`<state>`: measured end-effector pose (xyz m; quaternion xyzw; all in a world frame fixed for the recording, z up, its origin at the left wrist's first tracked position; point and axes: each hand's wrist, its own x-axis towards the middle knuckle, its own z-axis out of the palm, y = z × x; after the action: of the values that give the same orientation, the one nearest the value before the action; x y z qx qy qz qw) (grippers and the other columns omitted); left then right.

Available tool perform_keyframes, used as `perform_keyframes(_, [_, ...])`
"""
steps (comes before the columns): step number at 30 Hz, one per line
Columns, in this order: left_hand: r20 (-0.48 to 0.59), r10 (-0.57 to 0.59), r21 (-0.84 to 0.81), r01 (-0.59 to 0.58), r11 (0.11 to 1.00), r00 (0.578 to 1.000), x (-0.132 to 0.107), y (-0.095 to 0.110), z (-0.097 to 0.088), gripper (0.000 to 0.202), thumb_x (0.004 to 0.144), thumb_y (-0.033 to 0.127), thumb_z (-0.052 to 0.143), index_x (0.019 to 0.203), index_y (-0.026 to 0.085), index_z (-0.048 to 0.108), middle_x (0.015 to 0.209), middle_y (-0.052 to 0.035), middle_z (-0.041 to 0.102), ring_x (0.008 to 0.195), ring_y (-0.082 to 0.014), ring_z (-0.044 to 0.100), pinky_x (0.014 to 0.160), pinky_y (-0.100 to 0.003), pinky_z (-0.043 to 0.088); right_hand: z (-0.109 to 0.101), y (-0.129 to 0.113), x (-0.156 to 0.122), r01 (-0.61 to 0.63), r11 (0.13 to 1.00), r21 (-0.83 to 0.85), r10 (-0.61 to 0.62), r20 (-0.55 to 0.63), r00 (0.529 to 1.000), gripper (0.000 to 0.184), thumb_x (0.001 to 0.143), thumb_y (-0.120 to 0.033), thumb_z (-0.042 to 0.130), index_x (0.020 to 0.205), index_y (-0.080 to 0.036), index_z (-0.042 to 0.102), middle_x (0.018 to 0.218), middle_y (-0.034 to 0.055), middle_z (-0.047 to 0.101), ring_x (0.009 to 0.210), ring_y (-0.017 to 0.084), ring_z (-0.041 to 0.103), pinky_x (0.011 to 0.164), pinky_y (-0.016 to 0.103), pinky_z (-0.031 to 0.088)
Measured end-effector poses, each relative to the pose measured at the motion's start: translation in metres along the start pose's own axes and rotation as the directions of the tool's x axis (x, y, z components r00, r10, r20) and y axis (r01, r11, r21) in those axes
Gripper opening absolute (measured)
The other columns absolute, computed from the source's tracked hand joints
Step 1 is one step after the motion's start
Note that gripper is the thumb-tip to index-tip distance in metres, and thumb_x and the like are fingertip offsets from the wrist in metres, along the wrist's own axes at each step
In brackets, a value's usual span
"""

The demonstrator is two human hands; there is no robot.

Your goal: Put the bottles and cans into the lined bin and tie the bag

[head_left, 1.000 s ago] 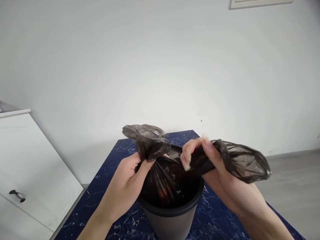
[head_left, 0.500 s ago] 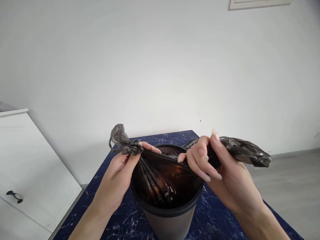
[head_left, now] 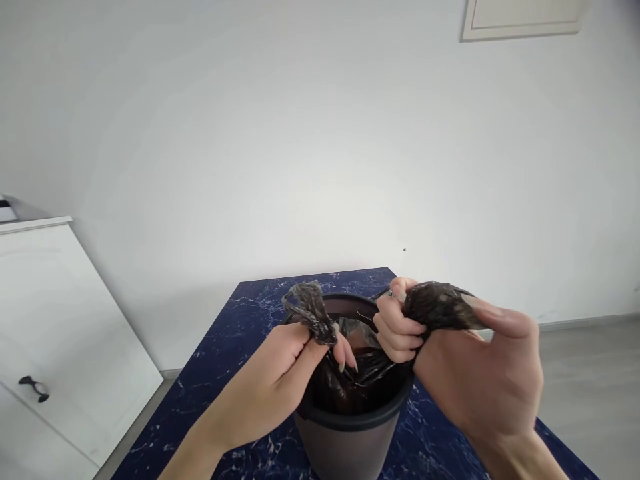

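A thin black garbage bag [head_left: 345,390] lines a dark trash bin [head_left: 350,443], its contents showing only dimly through the plastic. My left hand [head_left: 285,367] pinches one gathered end of the bag above the bin's left side, and a crumpled tuft sticks up past the thumb. On the right, my right hand [head_left: 450,353] grips another bunched end, fingers curled round it and thumb stretched along the plastic. Between the two hands the bag sags down into the bin. The bin's far rim shows behind them.
The bin stands on a table with a blue marble-patterned top [head_left: 240,313]. A white cabinet [head_left: 75,333] with a black handle [head_left: 34,389] stands at the left. A white wall [head_left: 320,147] rises behind the table, with a pale framed panel [head_left: 523,19] at upper right.
My left hand has moved right, toward my right hand, with its bag end. The stretch of bag between them has slackened. The right fingers have curled tighter round the bunched plastic.
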<state>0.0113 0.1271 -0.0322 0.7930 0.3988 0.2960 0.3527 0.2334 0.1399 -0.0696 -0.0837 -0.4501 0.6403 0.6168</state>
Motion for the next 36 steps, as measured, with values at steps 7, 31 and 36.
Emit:
perform_keyframes(7, [-0.09,0.038,0.054,-0.033,0.998,0.995,-0.019,-0.008,0.002,0.048,0.114,0.051,0.037,0.096,0.025,0.074,0.096,-0.0066,0.076,0.096,-0.0262,0.074,0.093,-0.041,0.058,0.014,0.006,-0.015,-0.018,0.996,-0.091,0.019,0.019,1.0,0.037,0.077,-0.051,0.076,0.103,-0.025,0.074,0.086,0.0026,0.037,0.075,0.02,0.034,0.063,0.035,0.039])
perform_keyframes(31, [-0.251,0.148,0.122,-0.121,0.985,0.957,-0.039,-0.018,0.006,0.047,0.115,0.046,0.034,0.114,0.023,0.074,0.107,-0.0085,0.075,0.093,-0.0252,0.068,0.091,-0.04,0.055,0.047,0.012,0.012,-0.174,0.637,-0.751,0.275,0.011,0.961,0.022,0.1,-0.041,0.064,0.091,-0.02,0.065,0.084,0.0006,0.055,0.08,0.017,0.045,0.075,0.035,0.037])
perform_keyframes(36, [-0.263,0.178,0.155,-0.141,0.978,0.948,-0.041,-0.017,0.01,0.045,0.116,0.042,0.031,0.116,0.023,0.072,0.118,-0.0096,0.073,0.108,-0.0266,0.067,0.101,-0.042,0.054,0.04,0.013,0.012,-0.216,0.699,-0.682,0.267,-0.032,0.963,0.027,0.099,-0.044,0.056,0.082,-0.022,0.058,0.078,-0.0029,0.04,0.073,0.016,0.032,0.068,0.034,0.03])
